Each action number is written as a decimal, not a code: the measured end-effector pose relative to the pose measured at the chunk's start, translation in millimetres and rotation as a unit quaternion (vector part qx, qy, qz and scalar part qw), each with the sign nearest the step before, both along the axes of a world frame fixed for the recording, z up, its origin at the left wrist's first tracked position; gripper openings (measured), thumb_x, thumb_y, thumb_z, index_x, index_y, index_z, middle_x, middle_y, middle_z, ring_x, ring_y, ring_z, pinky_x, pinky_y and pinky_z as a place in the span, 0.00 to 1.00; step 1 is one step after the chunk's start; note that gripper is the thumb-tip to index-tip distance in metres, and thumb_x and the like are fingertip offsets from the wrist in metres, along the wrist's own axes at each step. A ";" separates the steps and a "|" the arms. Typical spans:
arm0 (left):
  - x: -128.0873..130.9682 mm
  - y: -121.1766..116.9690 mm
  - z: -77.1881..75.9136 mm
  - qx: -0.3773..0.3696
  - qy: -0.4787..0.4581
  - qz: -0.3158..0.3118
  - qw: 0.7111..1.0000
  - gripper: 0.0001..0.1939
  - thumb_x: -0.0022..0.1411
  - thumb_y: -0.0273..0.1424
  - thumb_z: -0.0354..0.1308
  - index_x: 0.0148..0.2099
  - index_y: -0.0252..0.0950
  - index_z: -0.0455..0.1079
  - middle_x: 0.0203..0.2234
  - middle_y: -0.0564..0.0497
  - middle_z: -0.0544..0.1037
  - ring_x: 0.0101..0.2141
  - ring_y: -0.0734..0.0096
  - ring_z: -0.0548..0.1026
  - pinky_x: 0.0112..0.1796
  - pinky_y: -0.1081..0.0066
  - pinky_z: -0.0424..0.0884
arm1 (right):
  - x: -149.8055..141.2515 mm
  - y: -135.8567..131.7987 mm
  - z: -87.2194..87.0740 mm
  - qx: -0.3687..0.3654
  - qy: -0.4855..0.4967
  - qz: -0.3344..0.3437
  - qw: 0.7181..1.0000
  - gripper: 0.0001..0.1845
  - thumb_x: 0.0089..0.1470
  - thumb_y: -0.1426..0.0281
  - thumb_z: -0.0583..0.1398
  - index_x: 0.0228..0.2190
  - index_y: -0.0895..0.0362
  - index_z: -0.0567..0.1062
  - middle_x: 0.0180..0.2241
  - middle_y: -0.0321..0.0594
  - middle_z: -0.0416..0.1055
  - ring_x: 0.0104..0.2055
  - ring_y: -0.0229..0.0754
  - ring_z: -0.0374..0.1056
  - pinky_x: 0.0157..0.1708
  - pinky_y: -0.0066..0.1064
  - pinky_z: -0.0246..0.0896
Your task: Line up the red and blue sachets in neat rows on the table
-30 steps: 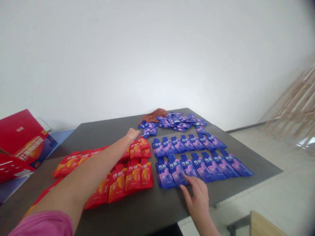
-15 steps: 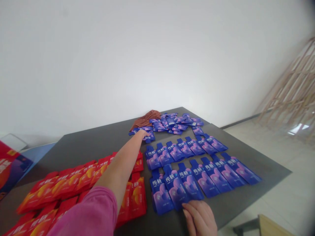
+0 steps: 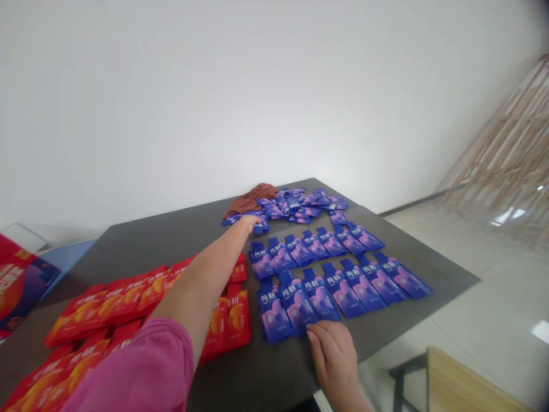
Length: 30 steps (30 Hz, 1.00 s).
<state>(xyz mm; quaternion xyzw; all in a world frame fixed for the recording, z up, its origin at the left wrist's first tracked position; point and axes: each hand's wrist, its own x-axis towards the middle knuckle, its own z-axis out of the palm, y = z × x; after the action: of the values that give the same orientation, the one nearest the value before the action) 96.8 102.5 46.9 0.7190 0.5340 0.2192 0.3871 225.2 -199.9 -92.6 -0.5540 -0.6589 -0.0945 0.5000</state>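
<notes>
The left hand (image 3: 249, 222) lies on the loose pile of blue pouches (image 3: 298, 205) at twelve o'clock; I cannot tell whether it grips one. The right hand (image 3: 333, 357), half-open and holding nothing I can see, touches the neat rows of blue pouches (image 3: 338, 274) at six o'clock. Red pouches (image 3: 86, 312) lie at eight o'clock on the dark table (image 3: 150, 246).

Our left hand (image 3: 249, 222) reaches onto the loose heap of blue spouted pouches (image 3: 300, 205), just beside a brown cloth (image 3: 249, 200). Our right hand (image 3: 332, 357) touches the front row of laid-out blue pouches (image 3: 319, 297). Red pouches (image 3: 107, 303) lie left, on a dark table (image 3: 407, 320).
</notes>
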 end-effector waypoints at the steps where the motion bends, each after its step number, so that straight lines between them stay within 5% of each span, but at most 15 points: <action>1: -2.7 -1.9 2.7 -0.019 -0.009 0.000 1.000 0.19 0.66 0.37 0.57 0.55 0.34 0.67 0.51 0.45 0.72 0.46 0.60 0.74 0.45 0.56 0.73 | -0.8 -0.1 -0.6 -0.006 0.008 -0.002 1.000 0.06 0.61 0.72 0.57 0.38 0.54 0.74 0.33 0.40 0.76 0.35 0.42 0.71 0.38 0.36 0.64; 6: -16.7 -23.8 23.6 -0.106 -0.053 -0.015 0.993 0.17 0.64 0.34 0.59 0.53 0.33 0.68 0.46 0.45 0.76 0.41 0.65 0.76 0.42 0.61 0.74 | -0.4 5.6 -3.1 -0.026 0.085 0.012 0.996 0.07 0.60 0.70 0.58 0.39 0.55 0.74 0.35 0.42 0.75 0.39 0.43 0.71 0.41 0.37 0.65; 9: -19.6 -60.0 35.2 -0.133 -0.075 -0.098 0.983 0.18 0.56 0.29 0.64 0.50 0.34 0.70 0.42 0.47 0.79 0.38 0.65 0.78 0.41 0.66 0.74 | 6.4 17.9 9.8 -0.062 0.233 0.019 0.970 0.15 0.58 0.64 0.59 0.46 0.56 0.72 0.39 0.44 0.74 0.38 0.43 0.70 0.43 0.40 0.66; 13: -13.4 -117.2 43.9 -0.133 -0.023 -0.259 0.956 0.20 0.46 0.32 0.69 0.43 0.37 0.72 0.37 0.51 0.80 0.39 0.61 0.77 0.39 0.68 0.72 | 20.4 39.3 46.7 -0.162 0.474 0.126 0.856 0.24 0.56 0.54 0.58 0.48 0.55 0.70 0.44 0.44 0.74 0.34 0.41 0.71 0.39 0.38 0.68; 15: -7.4 -137.3 45.8 -0.071 0.046 -0.302 0.949 0.20 0.43 0.35 0.70 0.41 0.38 0.73 0.37 0.52 0.80 0.40 0.60 0.76 0.39 0.70 0.71 | 24.2 46.0 63.3 -0.240 0.521 0.209 0.792 0.22 0.53 0.50 0.60 0.36 0.57 0.75 0.32 0.41 0.76 0.29 0.40 0.71 0.34 0.36 0.68; 17: -1.3 -148.9 45.8 -0.002 0.111 -0.326 0.939 0.19 0.44 0.39 0.69 0.40 0.40 0.74 0.39 0.52 0.80 0.42 0.59 0.75 0.40 0.71 0.69 | 24.0 47.8 72.6 -0.293 0.531 0.239 0.759 0.22 0.47 0.50 0.65 0.25 0.59 0.75 0.21 0.38 0.73 0.23 0.40 0.69 0.30 0.35 0.67; 22: 7.6 -148.3 39.4 0.082 0.149 -0.310 0.935 0.18 0.49 0.42 0.65 0.40 0.40 0.74 0.43 0.51 0.79 0.45 0.58 0.74 0.44 0.72 0.66 | 19.9 37.3 67.2 -0.274 0.545 0.200 0.767 0.24 0.44 0.49 0.65 0.21 0.58 0.74 0.17 0.37 0.72 0.21 0.41 0.68 0.28 0.34 0.66; 30: 14.6 -93.3 54.5 0.196 0.217 -0.271 0.917 0.11 0.55 0.36 0.61 0.41 0.40 0.73 0.41 0.51 0.79 0.47 0.58 0.72 0.49 0.69 0.63 | 51.4 12.4 32.1 -0.066 0.629 -0.008 0.774 0.20 0.50 0.51 0.62 0.28 0.57 0.72 0.22 0.34 0.72 0.21 0.38 0.65 0.25 0.32 0.63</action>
<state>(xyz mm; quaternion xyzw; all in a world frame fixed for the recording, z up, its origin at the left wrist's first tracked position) 111.4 9.2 101.3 0.9274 0.3363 0.0451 0.1578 276.6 -187.5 -60.5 -0.5269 -0.1972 0.3152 0.7643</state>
